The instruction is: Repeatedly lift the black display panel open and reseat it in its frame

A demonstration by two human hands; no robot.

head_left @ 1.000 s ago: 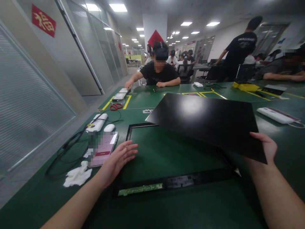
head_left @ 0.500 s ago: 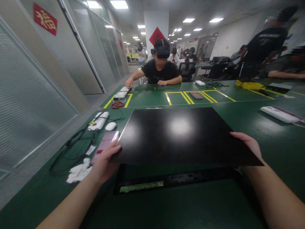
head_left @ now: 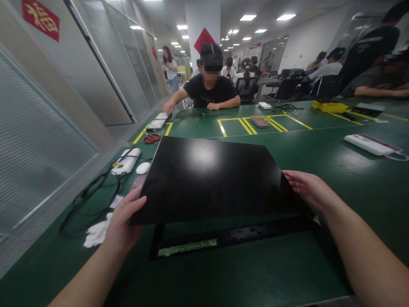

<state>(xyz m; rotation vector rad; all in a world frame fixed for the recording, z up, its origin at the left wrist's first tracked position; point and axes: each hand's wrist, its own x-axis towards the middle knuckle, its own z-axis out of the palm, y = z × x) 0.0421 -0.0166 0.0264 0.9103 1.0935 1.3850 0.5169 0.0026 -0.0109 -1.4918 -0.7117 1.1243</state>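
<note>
A glossy black display panel (head_left: 211, 183) is held tilted above the table, its left side raised. My left hand (head_left: 126, 215) grips its near left corner, thumb on top and the other fingers hidden underneath. At the right edge, my right hand (head_left: 308, 189) has its fingertips against the panel, fingers fairly straight; its grip there is partly hidden. Below the panel lies a black frame (head_left: 255, 232) with a green circuit strip (head_left: 188, 247) along its near side. The panel covers the frame's far part.
On the left of the green table (head_left: 255, 273) are a white glove (head_left: 97, 232), black cables (head_left: 72, 204), a white power bank (head_left: 126, 161), a white mouse (head_left: 143, 168) and red scissors (head_left: 152, 138). A person (head_left: 211, 87) sits opposite. A white device (head_left: 370, 144) lies at right.
The panel and both my hands have shifted left, and the panel's right side has dipped and turned. The view has also moved slightly. The black frame stays on the table.
</note>
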